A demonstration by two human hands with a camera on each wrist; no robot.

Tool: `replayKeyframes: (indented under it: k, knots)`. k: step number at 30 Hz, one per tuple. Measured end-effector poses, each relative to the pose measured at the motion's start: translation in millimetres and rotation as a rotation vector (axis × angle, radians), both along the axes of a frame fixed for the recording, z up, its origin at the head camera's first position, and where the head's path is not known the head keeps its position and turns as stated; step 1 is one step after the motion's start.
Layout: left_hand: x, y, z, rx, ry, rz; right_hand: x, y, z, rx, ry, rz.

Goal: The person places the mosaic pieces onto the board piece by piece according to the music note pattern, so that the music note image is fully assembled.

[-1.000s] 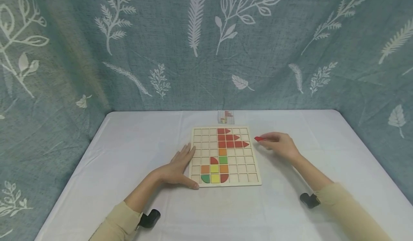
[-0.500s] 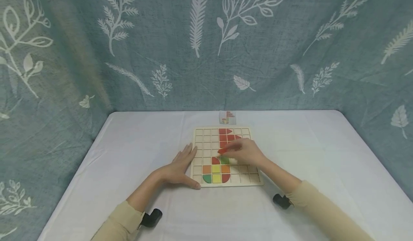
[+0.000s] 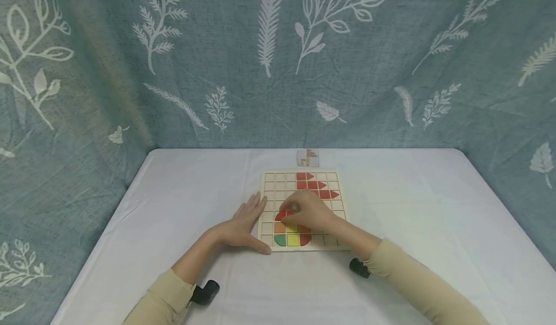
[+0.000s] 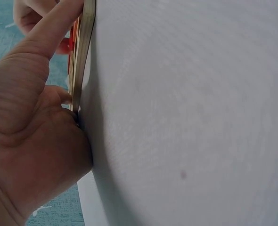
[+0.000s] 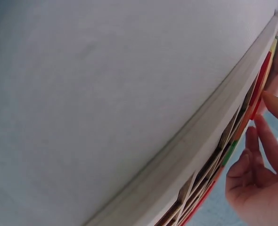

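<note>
A wooden grid board (image 3: 280,177) lies on the table with coloured tiles set in its cells. My left hand (image 3: 240,229) rests against its left side, fingers spread, thumb at the near left corner. Over the board, my right hand (image 3: 312,212) pinches a red quarter-circle tile (image 3: 279,216) between thumb and fingertips. That tile is at the cell just above an orange square tile (image 3: 280,228). In the right wrist view, the red tile (image 5: 256,111) shows low over the board's surface, between the fingertips. The right hand covers the middle tiles in the head view.
A small picture card (image 3: 308,157) with a coloured pattern lies behind the board. White cloth covers the table (image 3: 195,185), and a teal leaf-print curtain (image 3: 243,49) hangs behind it. Red pointed tiles (image 3: 334,194) fill part of the board's upper right.
My right hand has moved left from beside the board's right edge to over its middle-left cells, carrying the red quarter-circle tile. My left hand has stayed at the board's left side.
</note>
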State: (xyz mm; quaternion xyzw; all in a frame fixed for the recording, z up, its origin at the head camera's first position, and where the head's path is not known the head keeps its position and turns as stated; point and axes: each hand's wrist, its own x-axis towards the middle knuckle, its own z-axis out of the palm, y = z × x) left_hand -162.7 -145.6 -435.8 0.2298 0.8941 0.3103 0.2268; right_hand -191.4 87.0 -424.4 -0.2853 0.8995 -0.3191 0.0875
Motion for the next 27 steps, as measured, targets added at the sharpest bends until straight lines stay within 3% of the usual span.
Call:
replayKeyframes:
  k: [12, 18, 21, 24, 27]
  knots:
    - [3.7, 1.7, 0.4, 0.017, 0.015, -0.003, 2.5, 1, 0.3, 0.002, 0.011, 0.056]
    - [4.1, 2.8, -0.9, 0.006, -0.01, 0.03, 2.4, 15, 5.8, -0.094, -0.006, -0.07]
    - [5.9, 1.6, 3.0, -0.019, -0.012, 0.05, 1.8, 34, 15.0, -0.157, 0.036, -0.133]
    - [6.0, 0.2, 14.6, 0.0, 0.094, 0.083, 1.1, 62, 23.2, -0.188, 0.144, -0.193]
    - [0.3, 2.3, 30.7, 0.132, 0.372, 0.233, -0.1, 96, 27.6, -0.122, 0.364, -0.298]
